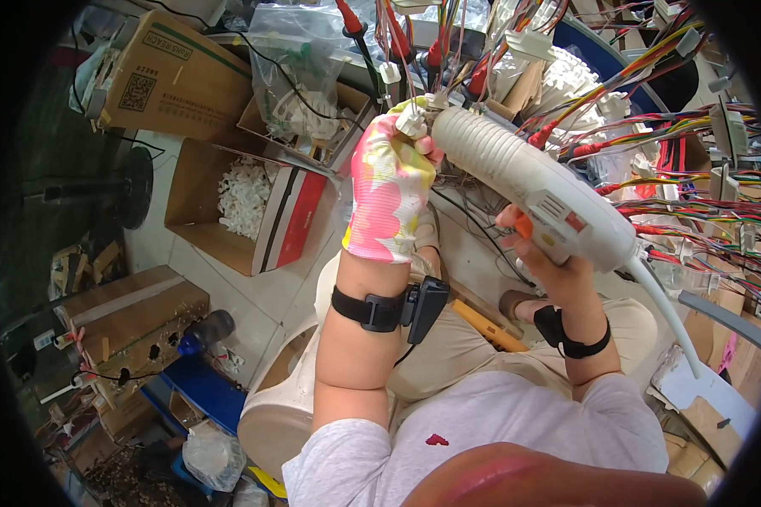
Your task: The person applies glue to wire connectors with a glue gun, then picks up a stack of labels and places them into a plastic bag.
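Observation:
My left hand (391, 186), in a pink, yellow and white knit glove, is raised at the upper middle. Its fingers are closed on a white plastic connector (412, 121) among the hanging wires. From below, my bare right hand (554, 266) grips a white heat gun (524, 173) with a ribbed, wrapped barrel. An orange part (524, 226) shows by the fingers. The barrel's end is right beside the connector and the gloved fingertips; whether they touch, I cannot tell. A thick white cord (668, 308) runs from the gun's rear toward the lower right.
Bundles of coloured wires (659, 135) with red clips and white connectors crowd the upper right. On the left stand an open carton (199, 190) of small white pieces and a closed cardboard box (144, 308). A blue stool (207, 393) and a blue-capped bottle (207, 331) sit lower left.

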Motion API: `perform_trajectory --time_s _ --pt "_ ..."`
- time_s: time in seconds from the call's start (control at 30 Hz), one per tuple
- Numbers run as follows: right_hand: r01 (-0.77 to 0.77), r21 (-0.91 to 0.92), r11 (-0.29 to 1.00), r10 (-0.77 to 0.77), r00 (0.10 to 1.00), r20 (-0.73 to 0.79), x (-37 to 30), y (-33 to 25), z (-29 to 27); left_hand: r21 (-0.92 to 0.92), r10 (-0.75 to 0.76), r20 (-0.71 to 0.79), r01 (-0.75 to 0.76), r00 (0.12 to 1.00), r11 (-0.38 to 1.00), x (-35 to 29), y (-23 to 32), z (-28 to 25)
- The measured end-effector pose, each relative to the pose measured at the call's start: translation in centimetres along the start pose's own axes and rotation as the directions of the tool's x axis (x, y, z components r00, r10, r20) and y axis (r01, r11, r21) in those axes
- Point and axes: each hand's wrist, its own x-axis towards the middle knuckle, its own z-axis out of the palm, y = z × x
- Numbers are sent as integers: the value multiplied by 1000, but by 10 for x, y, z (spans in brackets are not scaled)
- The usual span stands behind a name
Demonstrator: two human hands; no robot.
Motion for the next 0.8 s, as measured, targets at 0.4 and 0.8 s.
perform_trajectory --time_s 0.4,0.8 --pt "14 -19 1000 -13 999 32 -4 1 0 76 84 46 -87 995 993 -2 -3 0" --pt "-2 -33 999 2 1000 10 -5 1 -2 -190 44 28 -38 999 981 6 -8 -15"
